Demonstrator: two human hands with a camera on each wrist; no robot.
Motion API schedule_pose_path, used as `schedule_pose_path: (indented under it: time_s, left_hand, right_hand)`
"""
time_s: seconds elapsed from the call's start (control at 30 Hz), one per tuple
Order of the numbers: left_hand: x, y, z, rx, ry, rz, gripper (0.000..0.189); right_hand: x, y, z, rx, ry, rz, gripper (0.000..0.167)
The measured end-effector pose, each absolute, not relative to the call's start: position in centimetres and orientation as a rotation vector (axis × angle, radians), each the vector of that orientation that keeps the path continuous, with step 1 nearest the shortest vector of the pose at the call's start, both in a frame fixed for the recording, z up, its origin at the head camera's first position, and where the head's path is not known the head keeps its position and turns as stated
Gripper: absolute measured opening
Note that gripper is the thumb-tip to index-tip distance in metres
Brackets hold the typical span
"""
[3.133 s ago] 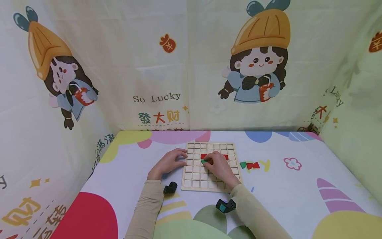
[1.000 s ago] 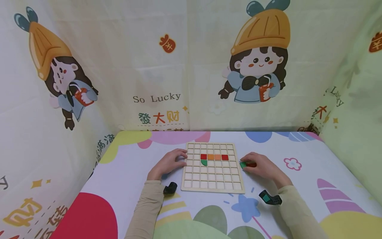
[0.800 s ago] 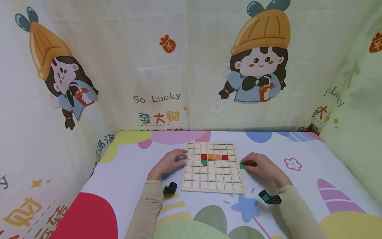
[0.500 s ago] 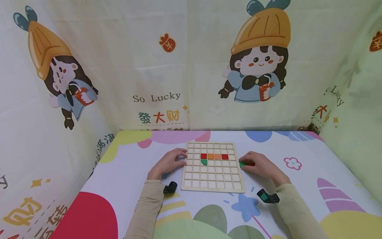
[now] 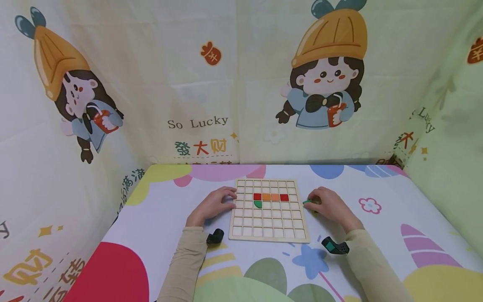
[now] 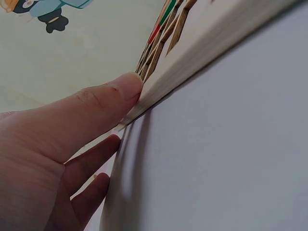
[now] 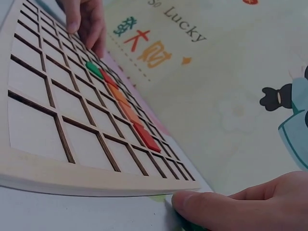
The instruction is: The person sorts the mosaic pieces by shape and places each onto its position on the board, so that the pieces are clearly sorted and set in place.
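A light wooden grid board (image 5: 247,231) lies on the table. In one of its rows sit a red square tile (image 5: 257,196), two orange tiles (image 5: 271,197) and another red tile (image 5: 284,197). A green quarter-round tile (image 5: 258,204) fills the cell below the left red one. My left hand (image 5: 214,204) rests against the board's left edge, thumb (image 6: 127,86) on the side and fingers loosely bent. Just off the right edge, my right hand (image 5: 332,206) pinches another green tile (image 5: 307,202) between thumb and fingers; most of it is hidden, also in the right wrist view.
A white tablecloth (image 5: 166,226) with coloured prints covers the table, and printed curtains (image 5: 264,96) hang behind and at both sides. A black wrist camera (image 5: 216,236) sits by the left sleeve, another camera (image 5: 335,246) by the right.
My right hand left the green quarter-round tile in the board, moved right to the loose tiles, and now pinches a green one, slightly raised. The red loose tiles are hidden. The left hand stays.
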State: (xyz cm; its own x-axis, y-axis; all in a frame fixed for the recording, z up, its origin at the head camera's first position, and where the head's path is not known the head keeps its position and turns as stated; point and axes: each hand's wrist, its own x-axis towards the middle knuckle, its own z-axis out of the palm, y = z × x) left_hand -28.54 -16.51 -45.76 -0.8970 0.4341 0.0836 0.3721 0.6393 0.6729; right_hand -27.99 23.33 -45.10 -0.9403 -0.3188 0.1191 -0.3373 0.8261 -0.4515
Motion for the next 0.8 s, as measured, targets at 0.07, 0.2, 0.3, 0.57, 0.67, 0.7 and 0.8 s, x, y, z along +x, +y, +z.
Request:
schedule_pose_path:
  time_s: [0.07,0.2,0.3,0.57,0.67,0.7,0.8]
  left_hand:
    - [-28.54,-16.53,-45.8,0.687,2.768,1.102,0.024]
    - [-28.62,-16.55,-45.94,0.697,2.773,1.089,0.024]
    - [-28.68,-16.55,-45.97,0.693,2.774,1.094,0.023]
    - [-28.6,-16.58,-46.09,0.696,2.777,1.092,0.024]
    - [-28.56,-16.51,-46.04,0.688,2.781,1.09,0.024]
    - [-28.57,-16.5,-46.02,0.682,2.781,1.087,0.024]
    - [-28.53,-16.52,-45.91,0.692,2.787,1.09,0.024]
  right_hand:
    - [-27.96,23.34,-45.1,0.521,-2.971,0.751,0.029]
    - [-27.84,23.33,-45.05,0.568,-2.989,0.774,0.027]
    - [-27.84,23.25,-45.06,0.603,-2.98,0.776,0.023]
    - [-27.97,22.9,-45.45,0.567,-2.974,0.789,0.029]
    - [-27.65,22.93,-45.12,0.61,-2.978,0.782,0.031]
    - [-27.55,22.92,-45.01,0.625,-2.976,0.779,0.03]
    - [-27.48,22.87,-44.81,0.669,-2.966,0.775,0.028]
